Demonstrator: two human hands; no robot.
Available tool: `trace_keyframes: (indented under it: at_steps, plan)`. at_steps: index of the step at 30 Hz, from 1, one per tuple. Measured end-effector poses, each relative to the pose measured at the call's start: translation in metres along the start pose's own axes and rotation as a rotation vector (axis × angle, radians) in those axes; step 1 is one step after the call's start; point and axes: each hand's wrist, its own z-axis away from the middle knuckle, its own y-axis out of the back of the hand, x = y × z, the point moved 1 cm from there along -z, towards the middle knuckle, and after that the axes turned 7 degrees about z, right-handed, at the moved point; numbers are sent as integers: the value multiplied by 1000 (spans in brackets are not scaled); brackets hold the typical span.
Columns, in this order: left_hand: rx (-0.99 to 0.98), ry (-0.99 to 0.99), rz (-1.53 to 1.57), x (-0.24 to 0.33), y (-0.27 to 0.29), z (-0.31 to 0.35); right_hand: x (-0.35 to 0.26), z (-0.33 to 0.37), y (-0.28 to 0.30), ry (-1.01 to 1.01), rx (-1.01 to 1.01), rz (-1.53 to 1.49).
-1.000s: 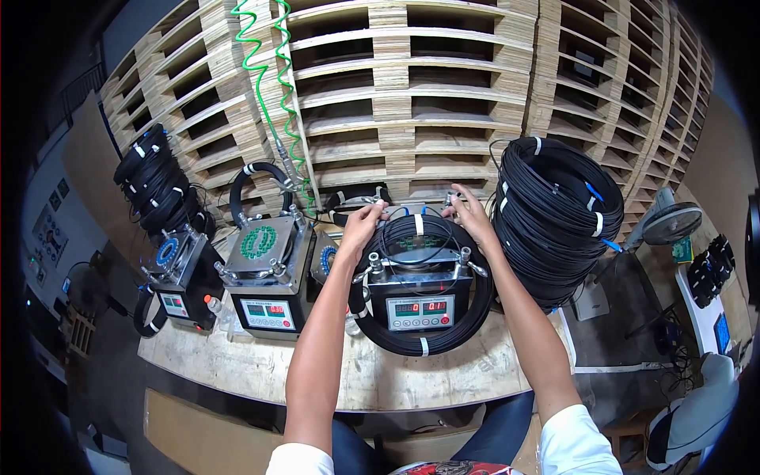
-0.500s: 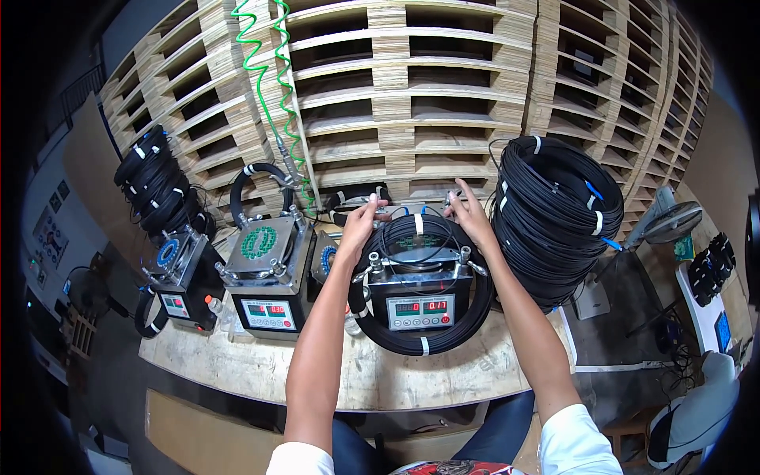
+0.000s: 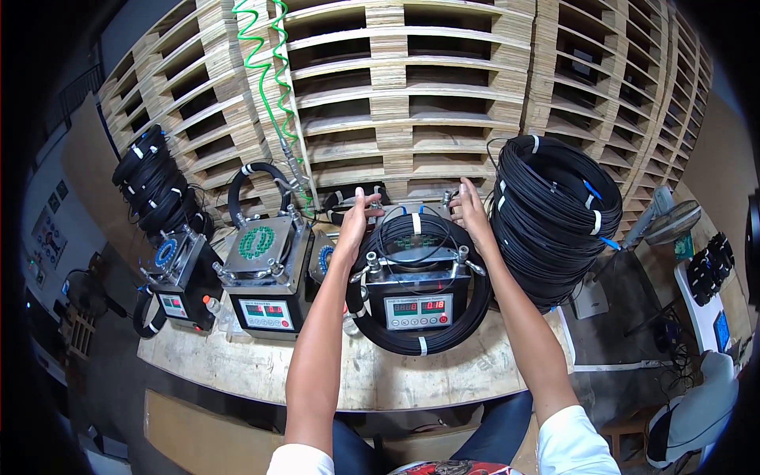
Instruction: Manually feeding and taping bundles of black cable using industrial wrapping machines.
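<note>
A bench-top polishing machine (image 3: 380, 297) with a lit digital panel (image 3: 419, 312) stands in front of me. A tied coil of black cable (image 3: 463, 336) hangs around it, with white bands and thin loose loops crossing its top plate. My left hand (image 3: 353, 229) is beside the machine's back left corner post, fingers apart and holding nothing. At the back right post, my right hand (image 3: 473, 215) has its fingers stretched upward, also empty. Both hands are next to the metal posts; whether a fingertip touches is hard to tell. Blue connectors show at the rear of the top plate.
Two similar machines stand to the left, one with a green-ringed plate (image 3: 257, 243), one with a blue ring (image 3: 166, 252). A tall stack of black cable coils (image 3: 546, 229) rises at right, another (image 3: 154, 182) far left. Wooden pallets (image 3: 396, 115) wall the back; green spiral hoses (image 3: 265, 79) hang down.
Both hands have loosened from around the back posts and shifted slightly outward, fingers straighter. The lit digits on the panels have changed. The machine and its cable coil stay put.
</note>
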Motion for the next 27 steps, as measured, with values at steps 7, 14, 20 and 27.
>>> trace_keyframes:
  at_steps: [7, 14, 20, 27]
  plan:
    - [-77, 121, 35, 3, -1, 1, -10, 4, 1, 29, 6, 126]
    - [10, 12, 41, -8, 6, -6, -5, 1, 0, 59, -27, 110]
    - [99, 111, 152, -2, 4, 3, -7, 8, 0, -42, 46, -34]
    - [-71, 102, 72, 3, -1, 2, 0, 0, 2, -23, 111, 43]
